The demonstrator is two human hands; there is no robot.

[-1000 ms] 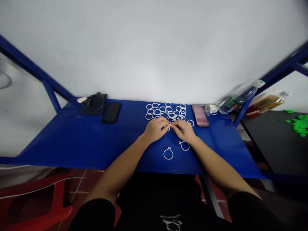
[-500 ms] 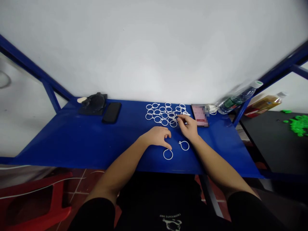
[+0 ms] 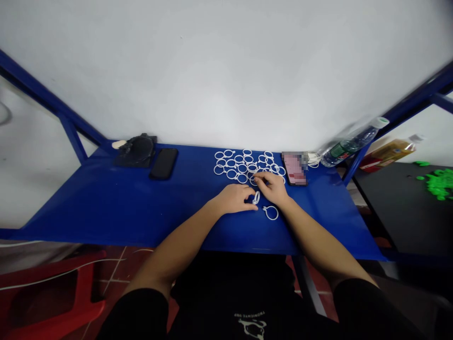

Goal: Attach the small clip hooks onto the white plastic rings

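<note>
A white plastic ring (image 3: 256, 198) with a small clasp stands tilted between the thumb and fingertips of my left hand (image 3: 235, 198), which is closed on it. My right hand (image 3: 274, 187) is bent with its fingers curled at the near edge of a group of similar white rings (image 3: 242, 168). Its fingertips partly cover one ring (image 3: 252, 181), and what they pinch, if anything, is hidden. Just below the right hand, another white ring (image 3: 272, 213) lies flat by itself on the blue tabletop (image 3: 184, 208).
To the left lie a black phone (image 3: 163, 164) and a dark crumpled bag (image 3: 138, 150). On the right are a phone with a lit screen (image 3: 295, 169), a white cable (image 3: 313, 159) and a leaning water bottle (image 3: 348, 145). Green pieces (image 3: 440, 184) sit on a black table (image 3: 399, 208).
My left hand has raised the ring from the near part of the table and tilted it toward my right hand. My right hand has shifted slightly left and nearer me, uncovering rings behind it.
</note>
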